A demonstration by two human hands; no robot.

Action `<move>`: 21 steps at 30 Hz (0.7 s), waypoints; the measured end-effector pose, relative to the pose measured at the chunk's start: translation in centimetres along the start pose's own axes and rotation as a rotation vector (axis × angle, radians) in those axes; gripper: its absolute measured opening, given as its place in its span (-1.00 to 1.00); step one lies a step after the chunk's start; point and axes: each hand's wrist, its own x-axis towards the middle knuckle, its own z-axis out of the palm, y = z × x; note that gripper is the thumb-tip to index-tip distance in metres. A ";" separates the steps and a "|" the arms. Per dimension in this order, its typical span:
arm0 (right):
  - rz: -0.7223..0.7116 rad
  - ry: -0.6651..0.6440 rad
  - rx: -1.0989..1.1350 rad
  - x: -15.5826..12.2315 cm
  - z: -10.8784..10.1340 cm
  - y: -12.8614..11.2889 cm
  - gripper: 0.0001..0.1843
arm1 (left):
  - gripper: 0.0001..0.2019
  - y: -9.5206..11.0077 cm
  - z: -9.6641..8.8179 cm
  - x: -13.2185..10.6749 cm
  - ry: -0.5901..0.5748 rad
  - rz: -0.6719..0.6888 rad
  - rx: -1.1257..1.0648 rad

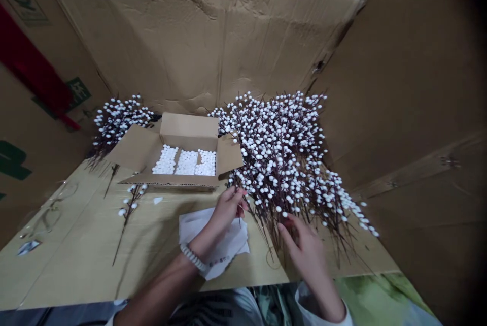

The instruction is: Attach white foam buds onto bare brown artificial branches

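My left hand (227, 208), with a braided bracelet at its wrist, is closed in a pinch around a thin dark artificial berry stem; the fingers partly hide it. To its right, my right hand (304, 245) has thumb and forefinger drawn together by a white berry (284, 214) at the near edge of the pile. The exact grip there is hard to see. The large pile of white-berried stems (274, 148) lies right behind both hands. Beyond my left hand stands an open cardboard box (190, 180) with white foam berries (187, 163) in separate blocks.
A single berry stem (127, 212) lies on the table (76, 245), left of the box. Another bunch (117, 123) rests at the back left. White printed paper (232, 245) is under my left hand. Tall cardboard walls (160, 36) surround the table.
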 end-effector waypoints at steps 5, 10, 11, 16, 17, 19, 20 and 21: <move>-0.018 0.099 0.029 0.6 -2.4 0.6 -0.46 | -0.72 1.5 -1.5 -1.8 -0.039 -0.039 0.071; -0.079 0.120 0.024 1.0 -2.6 -0.3 -0.50 | -0.55 2.1 -3.0 -2.3 -0.072 -0.011 0.223; -0.097 0.114 0.037 0.9 -2.4 -0.7 -0.52 | -0.50 2.1 -3.2 -2.4 -0.078 -0.005 0.242; -0.146 0.092 0.067 0.7 -1.5 -1.8 -0.55 | -0.43 2.2 -4.0 -2.5 -0.108 0.017 0.289; -0.148 0.099 0.065 0.6 -1.4 -1.9 -0.55 | -0.43 2.2 -4.1 -2.4 -0.115 0.022 0.282; -0.153 0.115 0.061 0.5 -1.4 -2.2 -0.55 | -0.45 2.2 -4.4 -2.3 -0.125 0.040 0.293; -0.155 0.120 0.062 0.4 -1.5 -2.4 -0.55 | -0.46 2.2 -4.6 -2.3 -0.126 0.053 0.309; -0.156 0.120 0.066 0.3 -1.5 -2.7 -0.57 | -0.47 2.2 -4.9 -2.3 -0.123 0.067 0.331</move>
